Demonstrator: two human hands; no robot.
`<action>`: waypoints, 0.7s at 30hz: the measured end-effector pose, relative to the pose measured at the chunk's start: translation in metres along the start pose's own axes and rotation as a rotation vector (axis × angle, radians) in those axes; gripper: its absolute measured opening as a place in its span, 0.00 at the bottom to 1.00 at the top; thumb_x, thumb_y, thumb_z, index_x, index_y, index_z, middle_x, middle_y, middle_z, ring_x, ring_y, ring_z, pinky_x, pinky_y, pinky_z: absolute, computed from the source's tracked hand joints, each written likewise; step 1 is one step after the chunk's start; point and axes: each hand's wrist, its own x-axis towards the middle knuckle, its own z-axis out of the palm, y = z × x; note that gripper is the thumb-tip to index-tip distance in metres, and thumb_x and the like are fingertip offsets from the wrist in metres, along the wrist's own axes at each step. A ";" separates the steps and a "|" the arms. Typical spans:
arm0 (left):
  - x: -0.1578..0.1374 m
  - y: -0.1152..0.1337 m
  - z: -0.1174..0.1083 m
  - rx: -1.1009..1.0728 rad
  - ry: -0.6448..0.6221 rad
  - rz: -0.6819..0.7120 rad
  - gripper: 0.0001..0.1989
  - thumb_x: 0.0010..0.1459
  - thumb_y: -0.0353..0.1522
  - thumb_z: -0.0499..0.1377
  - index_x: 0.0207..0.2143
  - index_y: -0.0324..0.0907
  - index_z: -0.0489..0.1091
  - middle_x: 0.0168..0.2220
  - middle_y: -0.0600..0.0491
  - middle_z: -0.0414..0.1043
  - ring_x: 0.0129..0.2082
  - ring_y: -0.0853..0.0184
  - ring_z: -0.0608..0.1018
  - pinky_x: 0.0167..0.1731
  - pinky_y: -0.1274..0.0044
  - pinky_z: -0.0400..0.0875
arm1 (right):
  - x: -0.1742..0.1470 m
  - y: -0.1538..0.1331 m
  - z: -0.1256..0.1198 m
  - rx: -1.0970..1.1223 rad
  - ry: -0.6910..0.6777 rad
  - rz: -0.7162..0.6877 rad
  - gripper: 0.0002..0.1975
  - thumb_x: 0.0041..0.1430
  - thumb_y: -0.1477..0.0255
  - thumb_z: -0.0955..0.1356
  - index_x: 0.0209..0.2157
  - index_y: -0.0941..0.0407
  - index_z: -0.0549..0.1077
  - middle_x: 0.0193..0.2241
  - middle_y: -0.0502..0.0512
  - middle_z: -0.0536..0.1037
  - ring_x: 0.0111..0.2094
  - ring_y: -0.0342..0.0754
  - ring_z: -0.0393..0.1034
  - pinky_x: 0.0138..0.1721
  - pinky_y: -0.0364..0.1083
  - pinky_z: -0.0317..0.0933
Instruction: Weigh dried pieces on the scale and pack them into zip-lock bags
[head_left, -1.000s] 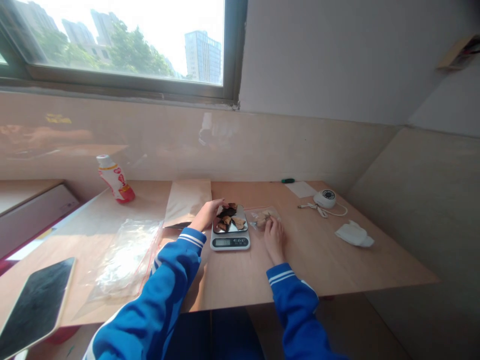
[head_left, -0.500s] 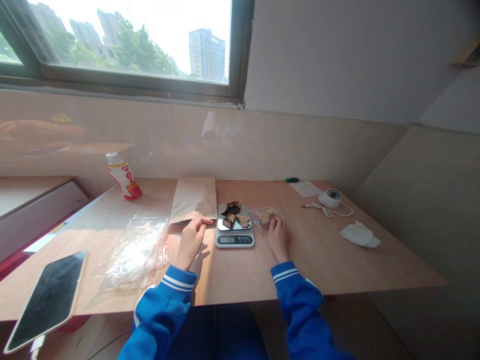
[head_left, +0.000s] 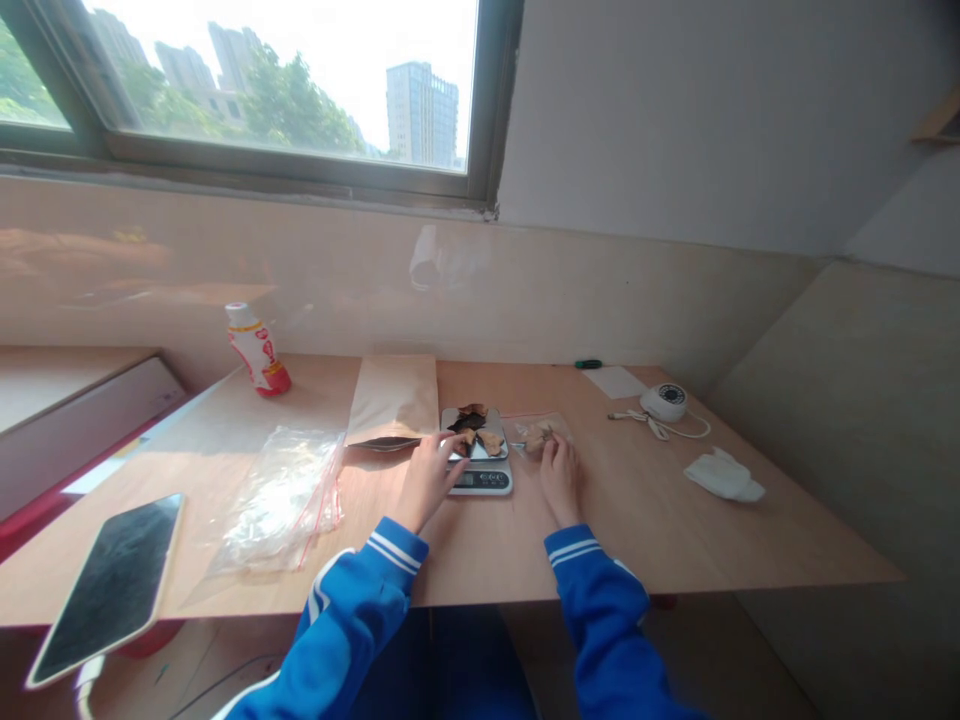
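Note:
A small digital kitchen scale [head_left: 491,482] stands on the table, with several dark, curled dried pieces [head_left: 472,420] on its pan. My left hand [head_left: 429,478] reaches over the scale's left side, thumb and forefinger apart beside the front pieces; nothing shows as held. Right of the scale lies a clear zip bag [head_left: 559,424] with pale brown dried slices [head_left: 537,438] at it. Closed fingers of my right hand [head_left: 558,472] are on these slices; the fingertips are partly hidden. A brown paper pouch [head_left: 394,395] lies left of the scale, its mouth gaping toward me.
Clear plastic bags [head_left: 281,495] and a phone [head_left: 112,580] with a cable lie on the left. A red-and-white bottle [head_left: 259,352] stands behind them. On the right are a white dome camera [head_left: 664,402], a crumpled white cloth or tissue [head_left: 724,475], paper [head_left: 615,382] and a green-handled tool [head_left: 589,364].
My left hand has moved right, from beside the pouch to the scale's pan, and its fingers have spread. My right hand stays at the dried slices. The view has shifted slightly.

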 end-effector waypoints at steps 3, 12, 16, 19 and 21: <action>0.005 0.000 0.009 0.062 -0.024 0.019 0.15 0.55 0.31 0.58 0.46 0.44 0.68 0.46 0.46 0.70 0.45 0.59 0.73 0.41 0.68 0.69 | -0.001 0.000 0.000 -0.007 0.005 0.003 0.25 0.65 0.61 0.51 0.45 0.62 0.69 0.44 0.68 0.74 0.47 0.55 0.67 0.48 0.54 0.58; 0.003 0.004 -0.001 0.061 -0.035 -0.011 0.10 0.59 0.32 0.54 0.44 0.44 0.68 0.40 0.48 0.72 0.42 0.59 0.73 0.39 0.68 0.67 | 0.001 -0.004 -0.003 -0.045 -0.013 0.025 0.25 0.65 0.62 0.51 0.45 0.63 0.70 0.43 0.69 0.75 0.46 0.57 0.68 0.46 0.54 0.59; -0.003 0.031 -0.007 -0.043 -0.107 0.072 0.11 0.60 0.35 0.53 0.45 0.44 0.67 0.40 0.48 0.72 0.41 0.60 0.73 0.40 0.69 0.66 | 0.000 -0.003 -0.003 -0.041 -0.023 0.021 0.26 0.65 0.61 0.50 0.45 0.63 0.70 0.44 0.69 0.75 0.47 0.56 0.68 0.47 0.55 0.58; -0.013 0.061 -0.001 -0.133 -0.298 0.263 0.11 0.60 0.36 0.53 0.44 0.45 0.67 0.39 0.50 0.72 0.41 0.62 0.73 0.41 0.71 0.66 | -0.001 -0.003 -0.003 -0.035 -0.019 0.027 0.26 0.65 0.60 0.51 0.46 0.62 0.69 0.44 0.68 0.75 0.46 0.56 0.68 0.46 0.54 0.58; -0.021 0.078 0.006 -0.159 -0.433 0.379 0.11 0.59 0.35 0.55 0.45 0.44 0.67 0.39 0.50 0.72 0.40 0.62 0.73 0.40 0.72 0.66 | -0.001 -0.004 -0.004 -0.036 -0.012 0.022 0.25 0.65 0.60 0.51 0.46 0.62 0.69 0.43 0.68 0.75 0.46 0.56 0.68 0.46 0.53 0.58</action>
